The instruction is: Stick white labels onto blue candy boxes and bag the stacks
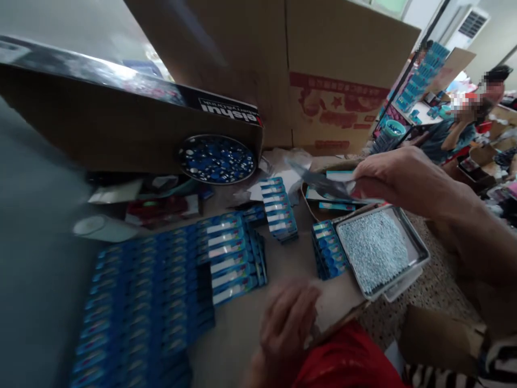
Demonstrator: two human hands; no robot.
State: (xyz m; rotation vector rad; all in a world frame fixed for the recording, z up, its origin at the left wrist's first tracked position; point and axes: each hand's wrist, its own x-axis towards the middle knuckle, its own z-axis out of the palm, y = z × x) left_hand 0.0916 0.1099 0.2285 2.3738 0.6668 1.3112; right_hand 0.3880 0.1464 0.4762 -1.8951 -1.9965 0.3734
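Light falls dim and soft nearby, brighter at the far right. White glare streaks the top of the left box (pixel 121 129), its near wall in shadow. Motion blur smears the left hand (pixel 288 318) and the tool (pixel 325 184); pixel blocks cover a far co-worker (pixel 460 132). Edges look stretched.

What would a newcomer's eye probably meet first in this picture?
Probably the rows of blue packs at the lower left. Next come pale blue grains in a rectangular tray at the right, below the right hand, which grips a blurred grey tool. Toward the back, shiny blue pieces form a round spread below white lettering.
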